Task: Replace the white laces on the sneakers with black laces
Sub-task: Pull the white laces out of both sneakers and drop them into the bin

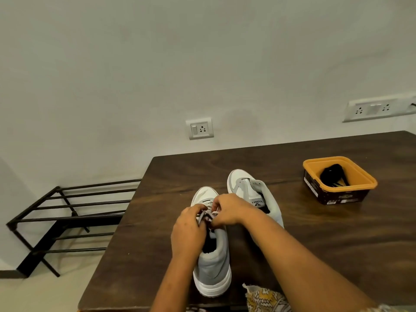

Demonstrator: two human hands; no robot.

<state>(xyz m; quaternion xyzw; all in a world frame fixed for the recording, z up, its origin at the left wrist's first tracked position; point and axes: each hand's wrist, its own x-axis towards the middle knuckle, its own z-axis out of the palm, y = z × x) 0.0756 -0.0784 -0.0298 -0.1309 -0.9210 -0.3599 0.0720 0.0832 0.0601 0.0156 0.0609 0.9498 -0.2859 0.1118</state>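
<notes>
working at the white lace (208,214), just below the middle of the frame, both hands meet over the eyelets of the near sneaker (212,264), which stands on the counter (315,244) with its toe pointing away. the left hand (188,230) has its fingers curled and pinches the lace on the left side of the tongue. the right hand (227,209) is curled likewise and pinches a strand on the right side. the step in hand looks like loosening or drawing out the white lace, so the task seems early for this shoe. to do it well, i would have one hand steady the shoe by the strand it grips while the other frees a single crossing at a time, pulling along the line of the eyelet rather than sideways, so the tip does not snag and the shoe does not tip over. the second sneaker (254,192) stands just beside it, to the upper right; whether it carries any lace i cannot tell. further right, well apart, the black laces (333,174) lie bundled in an orange-rimmed tub (337,197), ready for when the eyelets are bare. a patterned cloth (265,298) shows at the bottom edge, a black shoe rack (67,210) at the left, and a wall socket (200,129) above the counter.
</notes>
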